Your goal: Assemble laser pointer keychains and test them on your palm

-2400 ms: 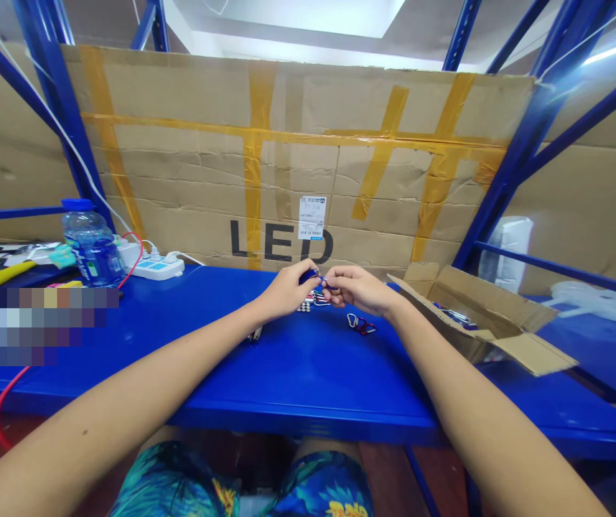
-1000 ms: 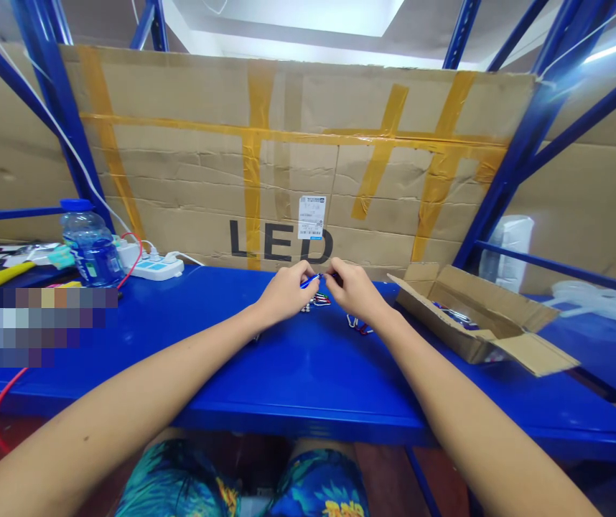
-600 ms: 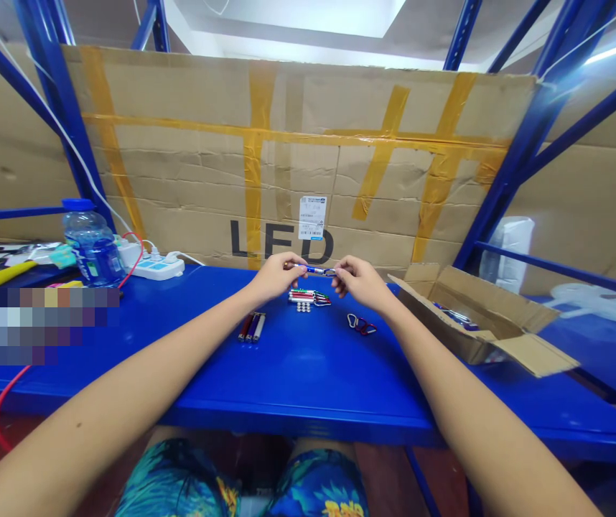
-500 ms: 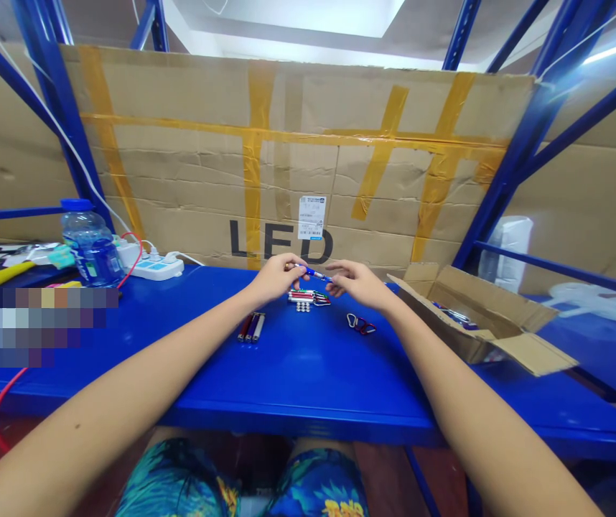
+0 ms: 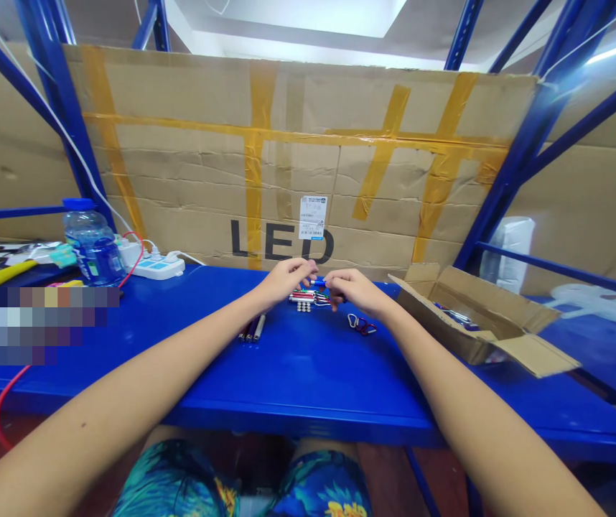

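My left hand [image 5: 285, 278] and my right hand [image 5: 352, 289] meet over the far middle of the blue table [image 5: 297, 366]. Both pinch the ends of a small blue keychain flashlight [image 5: 319, 283], held low over a row of finished flashlights [image 5: 308, 296]. Several small button batteries [image 5: 303, 306] lie just in front of that row. Three flashlight tubes [image 5: 253, 328] lie by my left wrist. A red carabiner [image 5: 360, 324] lies under my right wrist.
An open cardboard box [image 5: 480, 316] with parts stands at the right. A taped cardboard sheet marked LED [image 5: 297, 158] walls the back. At the left are a water bottle [image 5: 91, 248], a power strip [image 5: 156, 267] and a red cable [image 5: 3, 402]. Blue rack posts frame both sides.
My hands raised the blue flashlight and held it stretched between them, then lowered it toward the row of finished flashlights. The tubes and carabiner stayed in place.
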### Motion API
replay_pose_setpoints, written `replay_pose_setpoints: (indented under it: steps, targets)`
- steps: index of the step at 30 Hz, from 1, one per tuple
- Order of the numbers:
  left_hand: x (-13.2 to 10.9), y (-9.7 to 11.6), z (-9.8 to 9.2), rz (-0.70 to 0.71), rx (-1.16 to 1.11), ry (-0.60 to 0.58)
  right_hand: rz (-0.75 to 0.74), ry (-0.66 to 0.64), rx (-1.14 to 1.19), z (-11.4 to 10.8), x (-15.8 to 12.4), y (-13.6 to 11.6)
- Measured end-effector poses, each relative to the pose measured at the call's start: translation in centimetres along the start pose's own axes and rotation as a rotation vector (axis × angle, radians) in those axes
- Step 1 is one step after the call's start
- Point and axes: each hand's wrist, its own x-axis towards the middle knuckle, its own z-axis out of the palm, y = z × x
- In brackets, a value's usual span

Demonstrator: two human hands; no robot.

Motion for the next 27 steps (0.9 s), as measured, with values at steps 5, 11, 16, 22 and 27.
replay_pose_setpoints:
  steps: [5, 11, 16, 22, 27]
  targets:
    - [0.3, 0.0, -0.6, -0.163, -0.376, 0.094, -0.002, 0.072, -0.060, 0.2, 0.3, 0.6]
    - [0.3, 0.0, -1.5, -0.210, -0.502, 0.086, -0.015, 0.246, -0.389, 0.4, 0.3, 0.5]
    - [0.4, -0.1, -2.0, -0.198, -0.520, 0.086, -0.111, 0.375, -0.563, 0.5, 0.5, 0.2]
    - [0.2, -0.3, -1.9, -0.214, -0.588, 0.053, -0.136, 0.454, -0.616, 0.4, 0.5, 0.1]
    - [0.1, -0.2, -1.6, -0.248, -0.733, 0.029, -0.157, 0.440, -0.629, 0.4, 0.5, 0.2]
